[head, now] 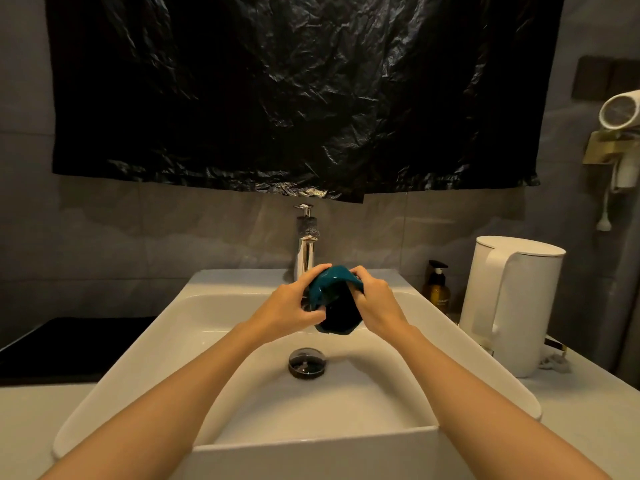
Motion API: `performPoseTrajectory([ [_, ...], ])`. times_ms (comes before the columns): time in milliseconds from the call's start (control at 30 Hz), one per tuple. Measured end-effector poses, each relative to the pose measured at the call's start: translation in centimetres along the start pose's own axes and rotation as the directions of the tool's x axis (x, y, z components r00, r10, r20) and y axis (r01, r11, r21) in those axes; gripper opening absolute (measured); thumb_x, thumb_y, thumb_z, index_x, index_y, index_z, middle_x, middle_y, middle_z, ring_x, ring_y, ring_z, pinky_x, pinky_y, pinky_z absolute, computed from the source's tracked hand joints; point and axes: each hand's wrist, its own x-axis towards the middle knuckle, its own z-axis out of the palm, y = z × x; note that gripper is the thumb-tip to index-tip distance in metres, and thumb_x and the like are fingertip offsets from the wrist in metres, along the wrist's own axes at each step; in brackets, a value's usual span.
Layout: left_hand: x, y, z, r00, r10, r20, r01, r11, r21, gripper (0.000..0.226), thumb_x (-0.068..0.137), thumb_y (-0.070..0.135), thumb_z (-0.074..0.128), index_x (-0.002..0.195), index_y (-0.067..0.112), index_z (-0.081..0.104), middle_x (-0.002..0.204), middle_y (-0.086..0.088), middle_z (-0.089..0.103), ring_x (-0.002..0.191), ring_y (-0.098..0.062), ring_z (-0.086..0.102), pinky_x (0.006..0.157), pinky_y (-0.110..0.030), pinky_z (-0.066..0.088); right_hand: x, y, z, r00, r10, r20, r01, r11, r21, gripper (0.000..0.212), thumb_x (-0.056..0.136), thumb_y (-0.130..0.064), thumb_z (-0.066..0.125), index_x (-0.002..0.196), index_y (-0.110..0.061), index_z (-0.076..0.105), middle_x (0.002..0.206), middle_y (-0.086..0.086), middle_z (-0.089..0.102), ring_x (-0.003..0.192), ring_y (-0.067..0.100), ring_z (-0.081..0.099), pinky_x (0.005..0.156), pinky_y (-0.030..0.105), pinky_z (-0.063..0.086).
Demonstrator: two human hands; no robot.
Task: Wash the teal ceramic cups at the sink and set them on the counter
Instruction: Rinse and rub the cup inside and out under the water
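Observation:
A teal ceramic cup (332, 296) is held tipped over the white sink basin (214, 327), just under the chrome tap (305, 247). My left hand (294, 306) grips its left side and rim. My right hand (375, 303) holds its right side, fingers curled over the top edge. The cup's dark lower part points down toward the drain (307, 362). Only this one cup is in view.
A white kettle (509, 303) stands on the counter at the right, with an amber pump bottle (438, 289) behind it. A black mat (69, 344) lies on the counter at the left. A hair dryer (620, 116) hangs on the right wall. Black plastic sheeting (294, 91) covers the wall above.

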Motion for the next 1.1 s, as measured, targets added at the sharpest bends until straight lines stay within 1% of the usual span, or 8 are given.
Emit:
performPoseTrajectory([
  [133,-0.7,1.4,-1.0,0.952,-0.27,0.141,0.298,0.923,-0.242,0.06,0.087,0.013,0.058,0.135,0.043,0.035,0.118,-0.004,0.053,0.087,-0.022,0.067,0.062,-0.034,0.06,-0.2,-1.1,0.0,0.99,0.124,0.063,-0.126,0.992,0.018,0.02,0.095,-0.022,0.046,0.1,-0.017,0.065,0.088,0.007,0.067,0.072,0.022,0.061,0.06,0.035,0.054],
  [333,-3.4,3.3,-2.5,0.821,-0.508,0.262,0.568,0.677,-0.469,0.042,0.093,0.015,0.051,0.132,0.026,0.041,0.129,-0.013,0.046,0.106,-0.035,0.06,0.07,-0.042,0.06,-0.8,-3.7,-0.3,0.932,0.21,0.297,-0.241,0.968,0.071,0.024,0.093,-0.022,0.054,0.096,-0.002,0.066,0.074,0.015,0.066,0.042,0.021,0.058,0.038,0.023,0.046],
  [467,-5.3,3.9,-4.4,0.79,-0.561,0.249,0.595,0.602,-0.532,0.035,0.096,0.018,0.047,0.13,0.021,0.044,0.129,-0.013,0.049,0.11,-0.029,0.058,0.072,-0.04,0.06,-1.6,-6.6,-0.6,0.944,0.117,0.31,-0.14,0.989,0.053,0.023,0.094,-0.027,0.055,0.082,-0.01,0.063,0.074,0.012,0.065,0.043,0.02,0.06,0.038,0.023,0.046],
  [533,-6.2,4.5,-5.8,0.781,-0.578,0.235,0.599,0.59,-0.541,0.032,0.097,0.02,0.046,0.129,0.019,0.046,0.128,-0.012,0.051,0.105,-0.026,0.061,0.074,-0.038,0.06,-2.0,-8.3,-0.7,0.968,0.048,0.248,-0.068,0.995,0.07,0.018,0.094,-0.03,0.055,0.097,-0.015,0.065,0.087,0.006,0.067,0.046,0.017,0.061,0.039,0.023,0.046],
  [600,-7.0,5.1,-7.3,0.762,-0.615,0.205,0.603,0.557,-0.571,0.029,0.096,0.021,0.046,0.125,0.018,0.048,0.127,-0.01,0.052,0.098,-0.021,0.063,0.075,-0.035,0.059,-2.6,-10.2,-0.9,0.991,-0.048,0.129,0.039,0.997,0.074,0.028,0.093,-0.034,0.057,0.118,-0.023,0.06,0.105,-0.002,0.066,0.066,0.015,0.066,0.051,0.026,0.052],
  [700,-8.6,5.8,-10.2,0.732,-0.668,0.135,0.575,0.499,-0.648,0.027,0.095,0.019,0.048,0.122,0.018,0.05,0.123,-0.008,0.053,0.092,-0.018,0.063,0.066,-0.029,0.06,-3.5,-13.2,-1.2,0.974,-0.228,-0.01,0.228,0.972,0.055,0.028,0.092,-0.036,0.058,0.119,-0.027,0.056,0.11,-0.007,0.063,0.092,0.01,0.058,0.074,0.027,0.048],
  [900,-12.7,6.5,-15.8,0.672,-0.738,0.056,0.564,0.462,-0.684,0.018,0.094,0.027,0.052,0.111,0.021,0.056,0.119,-0.014,0.058,0.089,-0.021,0.067,0.06,-0.024,0.058,-5.5,-18.7,0.0,0.861,-0.473,0.188,0.464,0.881,0.092,0.024,0.09,-0.042,0.059,0.111,-0.032,0.064,0.118,-0.008,0.051,0.087,-0.001,0.051,0.079,0.024,0.046],
  [1100,-18.0,5.8,-19.3,0.577,-0.817,0.003,0.582,0.409,-0.703,0.031,0.089,0.027,0.059,0.118,0.016,0.056,0.116,-0.015,0.061,0.079,-0.024,0.069,0.054,-0.025,0.059,-7.5,-24.3,3.2,0.742,-0.578,0.338,0.581,0.807,0.105,0.028,0.085,-0.025,0.069,0.11,-0.016,0.062,0.107,0.003,0.061,0.091,0.015,0.056,0.08,0.034,0.05],
])
